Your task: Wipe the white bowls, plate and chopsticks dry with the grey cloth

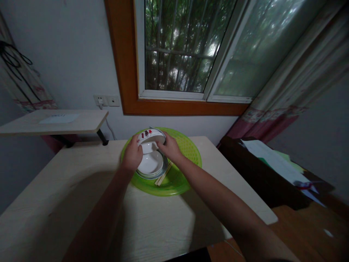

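Note:
A white bowl with red and dark markings on its outside is tilted between my two hands. My left hand grips its left side, thumb toward the inside. On the right side my right hand is closed on the rim. Just below sits a stack of white dishes, with a shallow bowl on top. These rest in a round green plastic basket with a perforated side. Light wooden chopsticks lie in the basket, right of the stack.
The basket stands on a pale wooden table. A raised shelf on black legs holds a sheet of paper at left. Behind are a wall socket and a window. Papers lie on a dark surface at right.

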`<state>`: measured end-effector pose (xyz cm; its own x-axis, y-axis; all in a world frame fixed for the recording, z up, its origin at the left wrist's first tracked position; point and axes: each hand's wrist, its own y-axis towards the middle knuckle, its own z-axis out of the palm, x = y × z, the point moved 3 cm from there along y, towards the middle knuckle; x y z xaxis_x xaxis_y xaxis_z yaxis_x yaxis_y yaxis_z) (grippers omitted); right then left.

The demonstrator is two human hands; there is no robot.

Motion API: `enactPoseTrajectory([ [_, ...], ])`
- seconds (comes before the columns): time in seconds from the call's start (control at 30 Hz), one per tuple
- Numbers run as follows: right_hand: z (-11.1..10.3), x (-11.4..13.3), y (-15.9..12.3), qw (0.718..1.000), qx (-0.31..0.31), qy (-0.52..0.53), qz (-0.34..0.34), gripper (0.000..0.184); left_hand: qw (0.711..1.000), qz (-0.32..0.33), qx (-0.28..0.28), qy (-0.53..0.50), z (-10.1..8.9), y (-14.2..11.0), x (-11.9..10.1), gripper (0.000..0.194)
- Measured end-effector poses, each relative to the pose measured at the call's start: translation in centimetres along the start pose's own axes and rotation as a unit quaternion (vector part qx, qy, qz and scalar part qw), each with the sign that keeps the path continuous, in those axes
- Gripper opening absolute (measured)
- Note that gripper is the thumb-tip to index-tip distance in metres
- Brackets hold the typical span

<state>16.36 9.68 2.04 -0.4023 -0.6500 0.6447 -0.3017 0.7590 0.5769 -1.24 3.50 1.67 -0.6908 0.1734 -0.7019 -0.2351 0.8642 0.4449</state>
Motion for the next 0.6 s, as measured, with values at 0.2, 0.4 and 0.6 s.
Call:
enactPoseTrajectory([
  [0.2,-0.3,1.7,-0.4,0.990,0.020,-0.073,-0.117,0.064,0.999,0.036,0.010,0.038,0.4,-0.1,0.0,0.050],
  [0.4,-0.2,3.6,-0.8,0.971,0.061,-0.112,-0.202,0.068,0.995,0.019,0.031,0.096,0.5,-0.2,-0.1,0.040],
  [0.6,-0.1,3.3,-0.7,0.978,0.050,-0.076,-0.189,0.070,0.997,0.025,0.018,0.075,0.4,-0.2,0.0,0.043],
])
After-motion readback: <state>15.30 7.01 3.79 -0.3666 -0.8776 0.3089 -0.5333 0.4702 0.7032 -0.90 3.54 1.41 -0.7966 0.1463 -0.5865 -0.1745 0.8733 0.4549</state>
